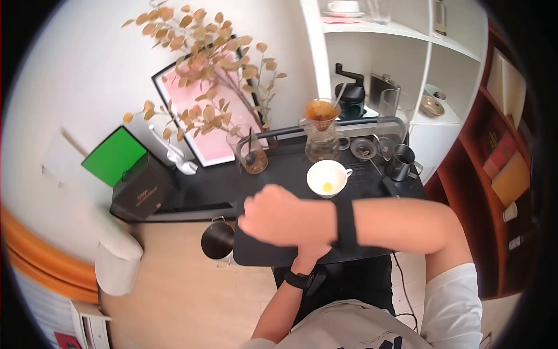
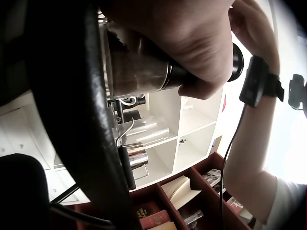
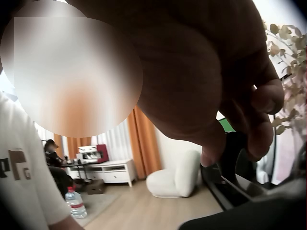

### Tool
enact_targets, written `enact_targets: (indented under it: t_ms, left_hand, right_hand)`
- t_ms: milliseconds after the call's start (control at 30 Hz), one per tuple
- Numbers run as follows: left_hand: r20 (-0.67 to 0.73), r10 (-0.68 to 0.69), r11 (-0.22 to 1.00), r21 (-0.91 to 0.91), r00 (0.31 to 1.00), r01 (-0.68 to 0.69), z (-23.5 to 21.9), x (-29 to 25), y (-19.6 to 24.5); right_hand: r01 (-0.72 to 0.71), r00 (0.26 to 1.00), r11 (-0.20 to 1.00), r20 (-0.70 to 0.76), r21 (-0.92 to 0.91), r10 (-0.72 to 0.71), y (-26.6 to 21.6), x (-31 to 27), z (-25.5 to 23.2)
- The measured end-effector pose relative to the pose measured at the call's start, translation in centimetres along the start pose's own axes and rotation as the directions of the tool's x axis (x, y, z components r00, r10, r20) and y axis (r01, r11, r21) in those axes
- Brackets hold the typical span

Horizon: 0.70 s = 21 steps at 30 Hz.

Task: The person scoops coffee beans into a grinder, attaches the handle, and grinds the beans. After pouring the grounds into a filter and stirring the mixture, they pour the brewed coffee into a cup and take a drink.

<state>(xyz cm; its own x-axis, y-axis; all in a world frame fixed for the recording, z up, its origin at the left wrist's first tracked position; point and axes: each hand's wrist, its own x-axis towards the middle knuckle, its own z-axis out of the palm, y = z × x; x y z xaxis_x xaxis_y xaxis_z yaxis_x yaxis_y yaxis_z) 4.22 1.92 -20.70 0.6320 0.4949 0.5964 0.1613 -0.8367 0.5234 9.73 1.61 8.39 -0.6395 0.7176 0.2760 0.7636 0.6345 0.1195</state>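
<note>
In the left wrist view my left hand [image 2: 192, 43] grips the black upper part of a hand coffee grinder [image 2: 136, 64]. Dark grounds show in its clear jar, and its black top [image 2: 237, 62] sticks out past the hand. My right hand [image 1: 279, 216] is above it with curled fingers. In the right wrist view, thumb and fingers close around a black knob-like piece [image 3: 234, 146], seemingly the crank's end. From the head view, the right forearm hides the grinder and most of the left hand. A white cup [image 1: 318, 174] with a yellow spot inside stands beyond.
Behind the cup stands a glass server [image 1: 322, 142] with an amber dripper [image 1: 321, 113]. A metal pitcher [image 1: 400, 163] is at the right; a glass vase [image 1: 254, 160] with dry branches stands left. A black box [image 1: 142, 189] sits farther left, and a bin [image 1: 217, 239] on the floor.
</note>
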Motion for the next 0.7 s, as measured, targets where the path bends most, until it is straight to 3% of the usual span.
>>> enact_targets:
  t_ms: [33,67,167,200,300,333,400,467,533,600,633,667,700]
  left_hand:
    - [-0.228,-0.07,0.967,-0.256,0.971,0.01,-4.3,3.6,5.2]
    - [-0.109,-0.3,0.828,-0.523,0.948,0.202,-5.4,4.8,6.7]
    - [-0.154,-0.345,0.778,-0.598,0.926,0.191,-4.5,4.8,6.0]
    - [-0.141,-0.299,0.818,-0.546,0.944,0.178,-4.8,5.0,5.9]
    - [-0.155,-0.272,0.848,-0.506,0.95,0.161,-6.0,5.6,7.0]
    - [-0.153,-0.254,0.856,-0.496,0.955,0.148,-6.5,5.9,7.6]
    - [-0.229,-0.268,0.867,-0.482,0.936,0.13,-6.5,5.9,7.7]
    - [-0.172,-0.219,0.877,-0.466,0.96,0.116,-6.4,5.9,7.3]
    - [-0.164,-0.236,0.869,-0.477,0.958,0.133,-6.5,5.7,7.4]
    - [-0.165,-0.226,0.863,-0.491,0.96,0.119,-6.5,5.8,7.2]
    - [-0.144,-0.207,0.869,-0.482,0.968,0.114,-6.4,5.9,7.2]
    - [-0.156,-0.228,0.867,-0.483,0.961,0.127,-6.4,5.8,7.3]
    - [-0.168,-0.244,0.866,-0.482,0.955,0.137,-6.3,5.8,7.3]
  right_hand:
    - [-0.054,0.997,0.998,0.053,-0.032,0.056,1.8,0.3,-0.5]
    - [-0.102,0.988,0.993,0.108,-0.064,0.108,3.6,0.4,-1.0]
    - [-0.349,0.917,0.934,0.175,-0.078,0.358,8.6,-2.3,-0.7]
    - [-0.438,0.875,0.897,0.203,-0.054,0.439,9.5,-3.9,-0.8]
    - [-0.642,0.747,0.763,0.158,-0.08,0.646,8.8,-10.5,-2.0]
    - [-0.642,0.762,0.765,0.065,-0.056,0.644,7.9,-13.0,-2.2]
    - [-0.689,0.718,0.722,0.076,-0.07,0.692,4.7,-15.9,-4.6]
    - [-0.685,0.699,0.719,0.175,-0.114,0.694,1.0,-17.2,-7.6]
    - [-0.604,0.724,0.792,0.356,-0.085,0.591,-2.3,-17.3,-10.4]
    - [-0.438,0.784,0.899,0.491,0.006,0.379,-4.8,-16.7,-11.1]
    - [-0.353,0.836,0.925,0.491,0.143,0.243,-5.8,-15.6,-11.2]
    - [-0.257,0.909,0.919,0.398,0.3,0.124,-6.5,-14.7,-10.2]
    - [-0.149,0.956,0.931,0.289,0.333,0.049,-7.2,-13.7,-8.2]
